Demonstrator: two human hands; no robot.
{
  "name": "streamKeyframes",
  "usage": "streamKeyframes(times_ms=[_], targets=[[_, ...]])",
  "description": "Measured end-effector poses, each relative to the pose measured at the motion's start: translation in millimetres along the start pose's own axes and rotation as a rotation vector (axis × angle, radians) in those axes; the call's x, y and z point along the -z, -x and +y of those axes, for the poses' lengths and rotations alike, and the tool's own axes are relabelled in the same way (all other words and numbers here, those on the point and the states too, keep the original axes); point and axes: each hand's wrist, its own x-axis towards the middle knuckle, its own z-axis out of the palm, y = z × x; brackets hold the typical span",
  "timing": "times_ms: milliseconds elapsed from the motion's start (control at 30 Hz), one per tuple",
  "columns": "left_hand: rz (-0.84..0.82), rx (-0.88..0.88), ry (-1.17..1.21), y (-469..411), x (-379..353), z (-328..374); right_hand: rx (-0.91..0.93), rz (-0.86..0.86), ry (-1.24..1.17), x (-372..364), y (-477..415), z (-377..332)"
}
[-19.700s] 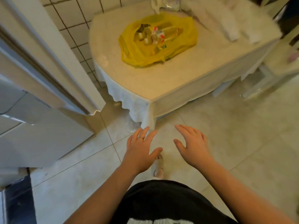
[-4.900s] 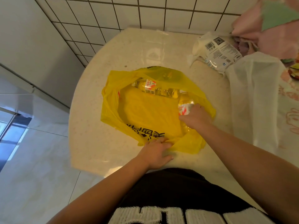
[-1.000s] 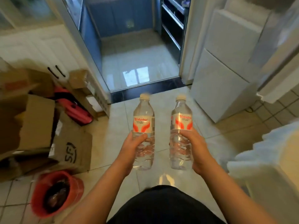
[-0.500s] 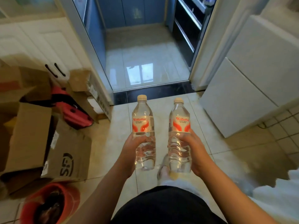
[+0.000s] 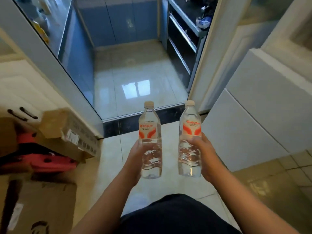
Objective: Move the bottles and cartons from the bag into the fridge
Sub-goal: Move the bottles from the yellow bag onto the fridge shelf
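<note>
Transit step. Left hand (image 5: pixel 135 155) grips the left water bottle (image 5: pixel 149 130) and right hand (image 5: pixel 206 153) grips the right water bottle (image 5: pixel 191 127). Both are upright, capped and apart at frame centre. White fridge (image 5: pixel 249 119) sits at 3 o'clock, doors apparently closed. The next move probably needs a turn right and one hand freed for the door. Fridge top and handle are cut off, the bag is out of view, and the cardboard boxes (image 5: pixel 67 129) at 9 o'clock are cropped.

Head view, forward and down
</note>
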Motion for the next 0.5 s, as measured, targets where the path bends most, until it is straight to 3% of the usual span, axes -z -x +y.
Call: streamKeyframes(times_ms=[300, 500], targets=[[-0.251, 0.099, -0.157, -171.3, -72.6, 62.2, 0.052, 0.348, -0.136, 48.2, -94.1, -58.5], [-0.577, 0.089, -0.387, -270.3, -142.1, 121.9, 0.127, 0.629, -0.281, 75.7, -147.9, -108.0]])
